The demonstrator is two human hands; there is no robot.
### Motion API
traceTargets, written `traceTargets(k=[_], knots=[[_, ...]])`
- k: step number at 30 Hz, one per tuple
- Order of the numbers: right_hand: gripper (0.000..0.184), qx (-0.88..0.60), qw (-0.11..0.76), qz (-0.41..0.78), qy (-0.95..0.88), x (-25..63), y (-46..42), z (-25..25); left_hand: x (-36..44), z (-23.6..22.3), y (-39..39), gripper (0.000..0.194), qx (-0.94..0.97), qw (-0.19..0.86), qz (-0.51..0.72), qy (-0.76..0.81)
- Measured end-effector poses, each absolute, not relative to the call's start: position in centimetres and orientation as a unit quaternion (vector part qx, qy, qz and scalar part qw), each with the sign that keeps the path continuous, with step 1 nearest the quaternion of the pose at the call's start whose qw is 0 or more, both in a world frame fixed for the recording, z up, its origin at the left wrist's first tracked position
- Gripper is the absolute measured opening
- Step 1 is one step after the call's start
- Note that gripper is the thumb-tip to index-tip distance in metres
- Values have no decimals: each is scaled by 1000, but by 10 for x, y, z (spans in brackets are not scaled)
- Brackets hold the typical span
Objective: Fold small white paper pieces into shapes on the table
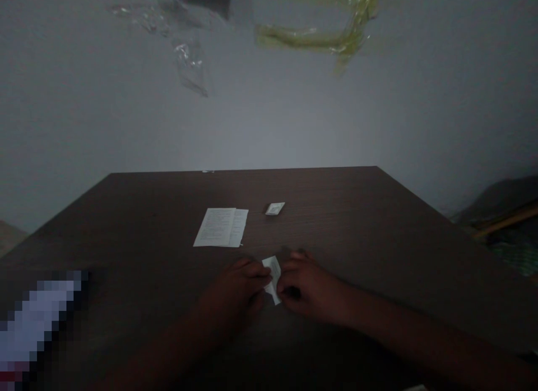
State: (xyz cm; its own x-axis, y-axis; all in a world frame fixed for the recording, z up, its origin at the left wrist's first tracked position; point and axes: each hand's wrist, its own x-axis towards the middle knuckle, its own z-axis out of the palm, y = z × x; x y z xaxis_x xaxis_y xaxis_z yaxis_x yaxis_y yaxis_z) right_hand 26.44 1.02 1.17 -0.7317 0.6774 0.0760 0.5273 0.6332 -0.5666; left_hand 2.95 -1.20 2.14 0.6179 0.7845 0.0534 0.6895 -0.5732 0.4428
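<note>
A small strip of printed paper (273, 266), creased and partly folded, lies on the dark table between my two hands. My left hand (247, 279) presses its fingertips on the paper's left edge. On the right edge, my right hand (305, 284) pinches the paper between curled thumb and fingers. Beyond them rests a small folded paper piece (275, 209), diamond-like in outline. To its left lie printed paper sheets (216, 227), one partly over the other. The dim light hides the finer detail of my fingers.
The brown wooden table (336, 212) meets a pale wall (294, 116) with torn yellow tape (311, 41) and clear plastic tape (191, 60) on it. A pixelated bright object (37, 324) lies at the left. A white scrap (208, 171) sits at the far edge.
</note>
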Motion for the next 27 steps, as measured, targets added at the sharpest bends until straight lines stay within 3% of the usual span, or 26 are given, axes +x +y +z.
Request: traceTargets(k=[9, 16, 27], knots=[[18, -308, 135, 306, -891, 274, 15, 20, 24, 15, -11, 44, 885, 178, 132, 411], [11, -367, 171, 253, -879, 262, 28, -3, 22, 17, -12, 35, 898, 172, 121, 387], [13, -356, 140, 264, -885, 266, 19, 10, 22, 17, -16, 45, 892, 176, 98, 405]])
